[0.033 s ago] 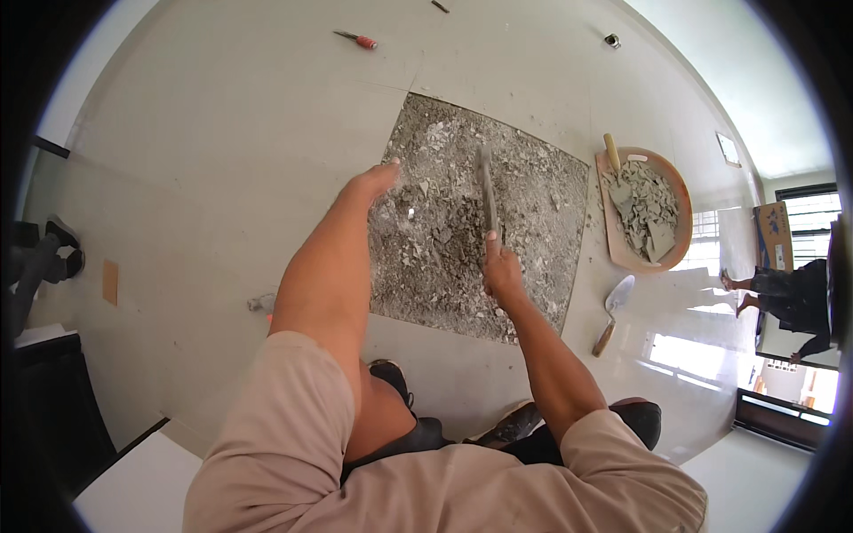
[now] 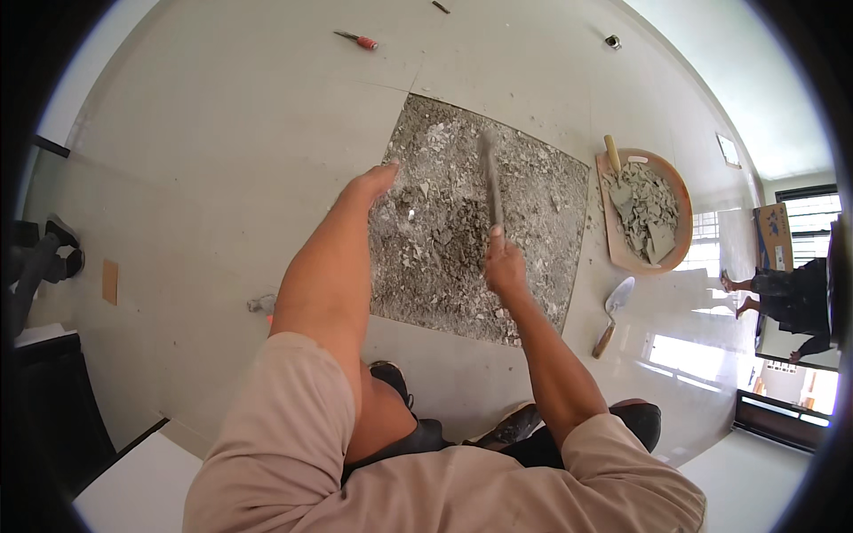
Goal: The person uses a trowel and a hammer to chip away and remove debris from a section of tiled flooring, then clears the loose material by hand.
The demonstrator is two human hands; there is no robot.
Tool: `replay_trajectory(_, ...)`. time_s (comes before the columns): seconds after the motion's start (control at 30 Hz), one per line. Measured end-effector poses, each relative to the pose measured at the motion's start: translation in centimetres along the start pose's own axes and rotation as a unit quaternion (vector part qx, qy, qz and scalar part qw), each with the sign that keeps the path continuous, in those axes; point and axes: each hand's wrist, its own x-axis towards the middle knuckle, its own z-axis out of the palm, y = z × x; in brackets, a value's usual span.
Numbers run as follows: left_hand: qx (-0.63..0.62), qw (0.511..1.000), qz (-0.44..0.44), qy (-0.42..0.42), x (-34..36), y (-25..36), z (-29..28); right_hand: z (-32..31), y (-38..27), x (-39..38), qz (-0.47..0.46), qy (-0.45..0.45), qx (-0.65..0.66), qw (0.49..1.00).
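Observation:
My left hand (image 2: 380, 178) rests at the left edge of the square patch of broken grey floor bedding (image 2: 546, 222), fingers stretched forward and apparently holding nothing. My right hand (image 2: 504, 262) grips a long grey tool (image 2: 494, 200) that reaches over the rubble; its far end is blurred, so its head cannot be made out. Right of the patch, a shallow orange container (image 2: 680, 200) holds tile fragments and a wooden-handled scoop or trowel (image 2: 611, 151). A pointed trowel (image 2: 616, 302) lies below that container.
A red-handled tool (image 2: 364, 42), a small metal object (image 2: 612, 42) and a short dark bar (image 2: 441, 7) lie beyond the patch. Another tool (image 2: 259, 303) is partly behind my left arm. Another person (image 2: 786, 302) is at the far right, near a cardboard box (image 2: 771, 233); dark shoes (image 2: 67, 244) show at far left.
My right hand and its tool have shifted slightly forward and to the right, with the far end more blurred. My left hand looks the same.

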Motion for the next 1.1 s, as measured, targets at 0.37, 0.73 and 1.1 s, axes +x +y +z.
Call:
replay_trajectory(0.37, -0.047, 0.997, 0.055, -0.024, 0.5, 3.5, 3.1, -2.3, 9.7, 7.4, 0.011, 0.112, -0.117, 0.987)
replay_trajectory(0.73, -0.049, 0.996, 0.017, 0.065, 0.2, 0.4, 1.0, -0.4, -5.0, 1.8, -0.431, 0.053, 0.124, 0.892)
replay_trajectory(1.1, -0.064, 0.997, 0.007, 0.038, 1.3, -1.1, -0.4, 1.8, -0.7, -1.0, -0.160, 0.036, -0.023, 0.986)
